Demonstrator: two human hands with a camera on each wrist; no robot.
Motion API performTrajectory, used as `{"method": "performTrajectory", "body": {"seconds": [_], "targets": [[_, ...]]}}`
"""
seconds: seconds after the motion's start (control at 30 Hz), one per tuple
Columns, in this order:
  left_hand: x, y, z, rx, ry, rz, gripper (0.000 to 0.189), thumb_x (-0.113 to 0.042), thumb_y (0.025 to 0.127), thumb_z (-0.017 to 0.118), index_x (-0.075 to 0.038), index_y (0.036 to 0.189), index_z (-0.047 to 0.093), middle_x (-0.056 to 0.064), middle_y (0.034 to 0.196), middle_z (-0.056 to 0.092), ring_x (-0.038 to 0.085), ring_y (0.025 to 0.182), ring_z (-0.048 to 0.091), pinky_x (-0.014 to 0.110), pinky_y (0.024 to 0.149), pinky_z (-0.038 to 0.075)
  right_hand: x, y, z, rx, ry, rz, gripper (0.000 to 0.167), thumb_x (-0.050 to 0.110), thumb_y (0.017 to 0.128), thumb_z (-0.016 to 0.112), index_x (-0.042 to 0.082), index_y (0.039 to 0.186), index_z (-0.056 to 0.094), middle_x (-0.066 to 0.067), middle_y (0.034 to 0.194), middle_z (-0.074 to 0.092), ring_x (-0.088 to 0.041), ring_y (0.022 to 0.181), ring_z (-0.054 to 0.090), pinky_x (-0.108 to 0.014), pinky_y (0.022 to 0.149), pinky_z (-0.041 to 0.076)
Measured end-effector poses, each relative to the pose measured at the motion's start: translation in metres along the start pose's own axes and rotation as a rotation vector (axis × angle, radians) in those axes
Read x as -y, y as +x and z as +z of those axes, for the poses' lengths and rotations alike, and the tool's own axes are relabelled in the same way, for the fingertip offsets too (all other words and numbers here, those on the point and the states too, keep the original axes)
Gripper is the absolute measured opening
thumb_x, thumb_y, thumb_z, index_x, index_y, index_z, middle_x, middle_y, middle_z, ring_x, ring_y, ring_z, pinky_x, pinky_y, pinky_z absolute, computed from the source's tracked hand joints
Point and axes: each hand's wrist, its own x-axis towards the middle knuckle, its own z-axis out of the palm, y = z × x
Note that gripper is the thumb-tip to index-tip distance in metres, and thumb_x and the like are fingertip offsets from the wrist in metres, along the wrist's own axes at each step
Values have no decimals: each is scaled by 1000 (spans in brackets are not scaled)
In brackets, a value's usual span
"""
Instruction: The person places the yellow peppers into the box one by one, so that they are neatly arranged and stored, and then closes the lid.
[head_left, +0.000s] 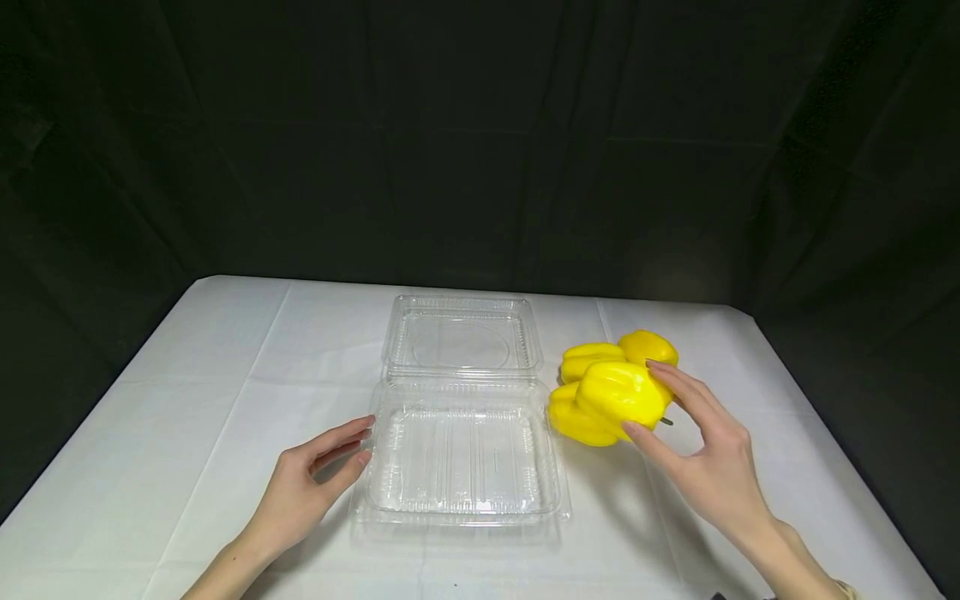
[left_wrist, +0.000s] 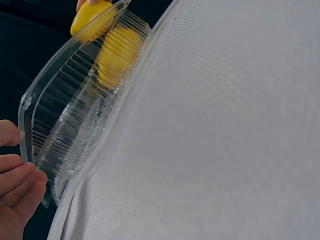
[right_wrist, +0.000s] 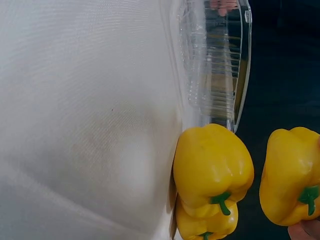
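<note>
My right hand (head_left: 708, 458) grips a yellow bell pepper (head_left: 622, 392) between thumb and fingers. In the right wrist view that pepper (right_wrist: 289, 172), with its green stem, is raised off the white cloth. Under and behind it in the head view are more yellow peppers: one in front (head_left: 573, 423), one behind (head_left: 588, 357) and one at the back right (head_left: 648, 344). A clear plastic clamshell container (head_left: 558, 500) lies open, its lid (head_left: 461, 362) folded back away from me. At the container's left edge, my left hand (head_left: 303, 487) rests its fingertips on the rim, thumb and fingers spread.
White cloth (head_left: 217, 467) covers the table, and a black curtain (head_left: 465, 167) hangs behind and at both sides. The resting peppers stand close to the container's right side. In the left wrist view, a pepper (left_wrist: 117, 57) shows through the ribbed plastic wall.
</note>
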Motion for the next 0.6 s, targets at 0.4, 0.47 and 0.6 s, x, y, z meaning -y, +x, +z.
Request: {"method": "performTrajectory", "body": {"seconds": [0.4,0.47,0.6], "targets": [[1,-1,0,-5,1,-2,37,-19,97,69,-16,133,64,0,134,65,19,117,66,20,100,53,2,2,7,29,3,-1,77,2,72,89,18,141,57,-2,139,59,8,126,49,-1,102,38],[0,-1,0,-6,4,-6,37,-20,97,69,-16,134,64,-1,134,65,18,117,66,20,100,53,3,2,8,30,2,-3,77,3,72,89,18,141,57,-2,139,59,8,126,49,-1,102,38],[0,0,0,-7,6,-6,37,-20,97,69,-17,133,64,-1,134,66,18,116,66,19,101,52,5,3,10,26,5,-10,77,3,72,89,20,141,58,-1,139,60,7,127,49,-2,102,38]]}}
